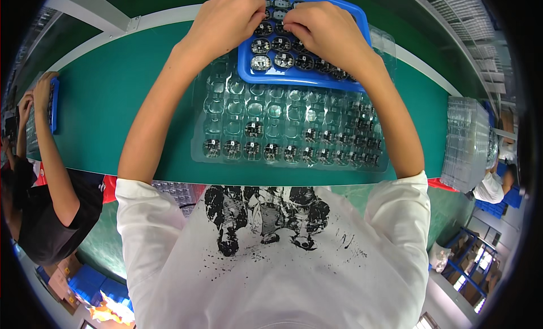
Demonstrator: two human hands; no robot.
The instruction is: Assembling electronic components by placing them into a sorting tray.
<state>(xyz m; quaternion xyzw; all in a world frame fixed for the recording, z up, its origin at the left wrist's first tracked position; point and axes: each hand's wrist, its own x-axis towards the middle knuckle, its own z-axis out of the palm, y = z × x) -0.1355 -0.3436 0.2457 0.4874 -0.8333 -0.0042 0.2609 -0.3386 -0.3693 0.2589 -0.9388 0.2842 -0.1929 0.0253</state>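
Note:
Both my hands are over a blue tray (294, 79) that holds rows of small rounded black-and-silver electronic parts (284, 60). My left hand (229, 21) is closed at the tray's left side, fingers bent together; what they pinch is hidden. From the right, my right hand (325, 32) reaches in with thumb and fingers pressed together beside the parts; whatever lies between them I cannot make out. Partly under the blue tray lies a clear plastic blister tray (226, 122). Similar parts sit along its near row and at its right side, while many of its left pockets hold nothing.
The green tabletop (107, 125) has a pale frame along its far edge. A stack of clear trays (464, 142) stands at the right end. At the left, another person (56, 210) in a dark shirt works at a blue tray (54, 105).

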